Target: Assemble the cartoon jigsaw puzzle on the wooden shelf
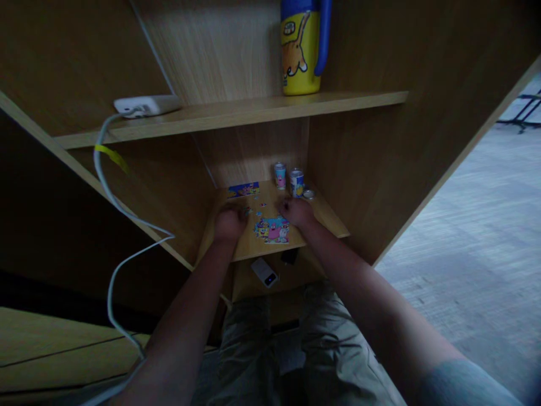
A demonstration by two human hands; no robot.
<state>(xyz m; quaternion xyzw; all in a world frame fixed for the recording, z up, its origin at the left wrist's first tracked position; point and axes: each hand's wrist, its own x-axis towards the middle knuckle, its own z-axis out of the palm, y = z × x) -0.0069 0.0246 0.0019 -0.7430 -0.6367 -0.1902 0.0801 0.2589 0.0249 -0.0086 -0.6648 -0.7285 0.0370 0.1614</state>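
Observation:
A partly assembled colourful puzzle [274,230] with cartoon figures lies on the wooden shelf between my hands. My left hand [230,222] rests to its left with curled fingers, close to a small loose piece [248,211]; whether it grips that piece is unclear. My right hand [295,211] is at the puzzle's upper right, fingers curled together, and anything inside them is too small to make out. Several loose pieces, one of them a small piece [263,204], are scattered above the puzzle. Behind them lies a flat printed picture strip [243,190].
Two small cans, one pink and blue [280,175], one dark blue [296,183], stand at the back right near a round lid [309,194]. Overhead, a shelf [236,113] bears a yellow mug [301,53] and a white device [147,105] with a dangling cable. A phone [264,272] lies below.

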